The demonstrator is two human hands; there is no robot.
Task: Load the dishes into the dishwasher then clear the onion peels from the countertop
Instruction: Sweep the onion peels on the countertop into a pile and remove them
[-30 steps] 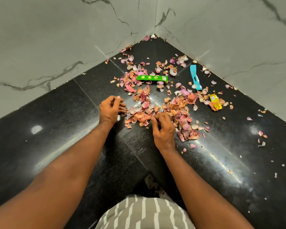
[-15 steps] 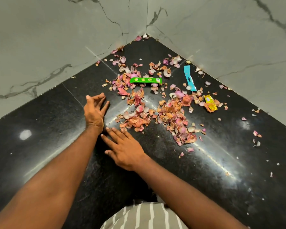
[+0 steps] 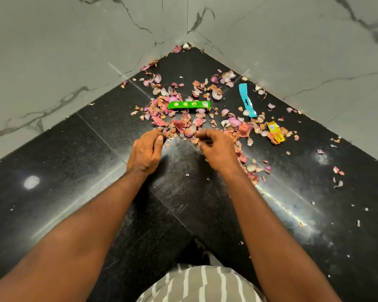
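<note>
Pink and brown onion peels (image 3: pixel 184 122) lie scattered in the corner of the black countertop (image 3: pixel 74 171). At the near edge of that pile, my left hand (image 3: pixel 145 150) has its fingers curled round a few peels at its fingertips. My right hand (image 3: pixel 218 149) is level with it, a hand's width to the right, and its curled fingers pinch peels against the counter. More peels trail past the right hand toward the front.
Among the peels lie a green wrapper (image 3: pixel 189 104), a blue strip (image 3: pixel 246 100) and a yellow wrapper (image 3: pixel 275 130). Marble walls (image 3: pixel 74 62) close the corner on both sides. Small loose peels (image 3: pixel 337 170) dot the counter at the right.
Half a second ago both hands lay open and flat, left of and nearer than the pile. They have moved forward to the pile's edge and curled their fingers into the peels.
</note>
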